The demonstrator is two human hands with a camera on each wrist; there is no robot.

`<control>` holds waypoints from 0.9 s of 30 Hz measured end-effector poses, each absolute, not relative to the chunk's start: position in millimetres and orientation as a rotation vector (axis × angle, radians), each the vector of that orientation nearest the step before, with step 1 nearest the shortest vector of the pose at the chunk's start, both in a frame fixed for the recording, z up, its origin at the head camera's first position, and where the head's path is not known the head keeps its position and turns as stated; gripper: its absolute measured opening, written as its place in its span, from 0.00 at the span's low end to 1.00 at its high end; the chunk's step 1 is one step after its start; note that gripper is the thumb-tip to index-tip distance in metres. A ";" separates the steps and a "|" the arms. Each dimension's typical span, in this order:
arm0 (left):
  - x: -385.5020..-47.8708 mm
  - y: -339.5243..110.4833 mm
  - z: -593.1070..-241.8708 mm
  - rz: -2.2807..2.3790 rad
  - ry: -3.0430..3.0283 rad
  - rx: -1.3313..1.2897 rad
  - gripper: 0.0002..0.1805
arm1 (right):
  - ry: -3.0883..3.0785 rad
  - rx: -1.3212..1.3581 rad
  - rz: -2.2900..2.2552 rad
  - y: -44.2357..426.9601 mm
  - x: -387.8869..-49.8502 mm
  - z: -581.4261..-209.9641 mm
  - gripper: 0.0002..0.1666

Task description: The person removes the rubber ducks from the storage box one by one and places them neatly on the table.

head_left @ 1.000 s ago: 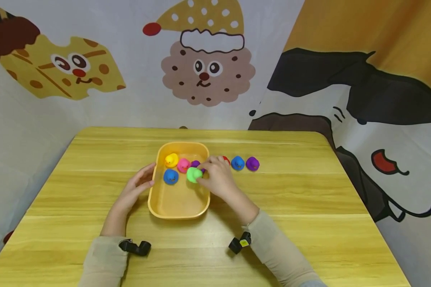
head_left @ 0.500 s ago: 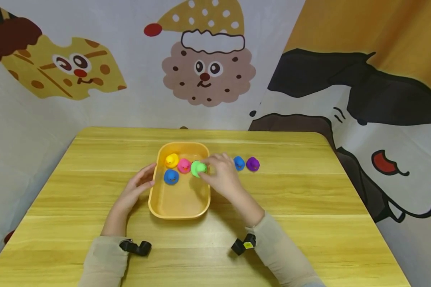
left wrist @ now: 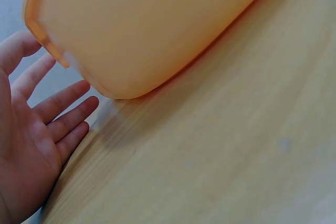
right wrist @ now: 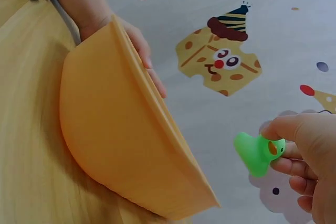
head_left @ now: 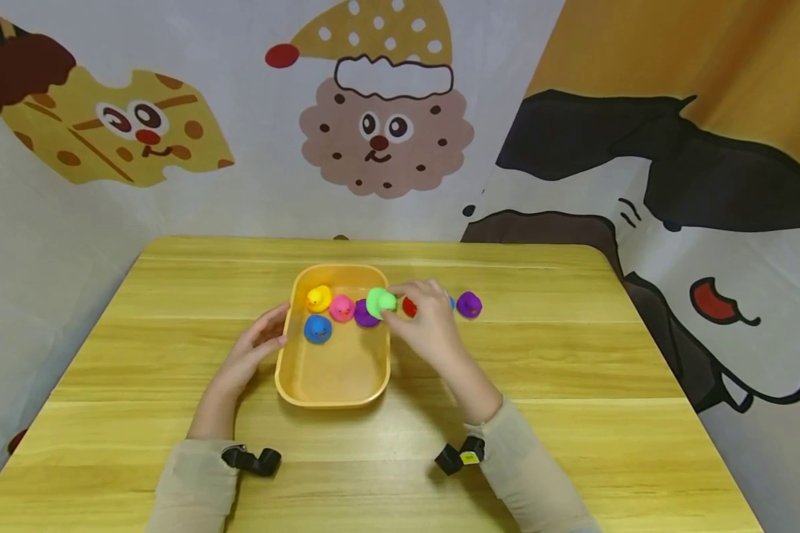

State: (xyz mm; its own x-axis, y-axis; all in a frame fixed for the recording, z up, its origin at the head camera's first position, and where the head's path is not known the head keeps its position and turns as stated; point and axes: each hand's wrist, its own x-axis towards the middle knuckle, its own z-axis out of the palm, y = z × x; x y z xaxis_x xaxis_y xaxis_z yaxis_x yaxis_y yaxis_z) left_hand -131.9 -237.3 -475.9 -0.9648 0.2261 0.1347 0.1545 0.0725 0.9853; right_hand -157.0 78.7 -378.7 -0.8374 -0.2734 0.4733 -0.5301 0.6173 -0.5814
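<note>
Clearly a green duck between right fingers in a pinch, left fingers nearly straight

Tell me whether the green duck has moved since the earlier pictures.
Yes: against the tray, the green duck has moved rightward and up the image, now overlapping the tray's right rim.
</note>
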 end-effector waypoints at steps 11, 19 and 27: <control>-132.7 -237.5 -477.1 2.066 2.257 0.395 0.29 | -2.392 0.549 1.120 95.5 -160.5 -377.4 0.16; -131.9 -237.0 -476.7 2.066 2.253 0.392 0.29 | -2.383 0.409 1.167 112.4 -161.4 -375.5 0.16; -132.2 -237.7 -477.2 2.065 2.253 0.388 0.29 | -2.336 0.320 1.204 131.3 -163.9 -378.3 0.16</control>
State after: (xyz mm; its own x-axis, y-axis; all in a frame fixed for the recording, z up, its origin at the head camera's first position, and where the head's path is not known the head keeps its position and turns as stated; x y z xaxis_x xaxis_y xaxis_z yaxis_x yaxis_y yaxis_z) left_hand -132.2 -237.7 -477.2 -0.9665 0.2245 0.1242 0.1432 0.0706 0.9872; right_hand -163.9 131.3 -378.3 -0.8531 0.0149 0.5215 -0.4160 0.5836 -0.6974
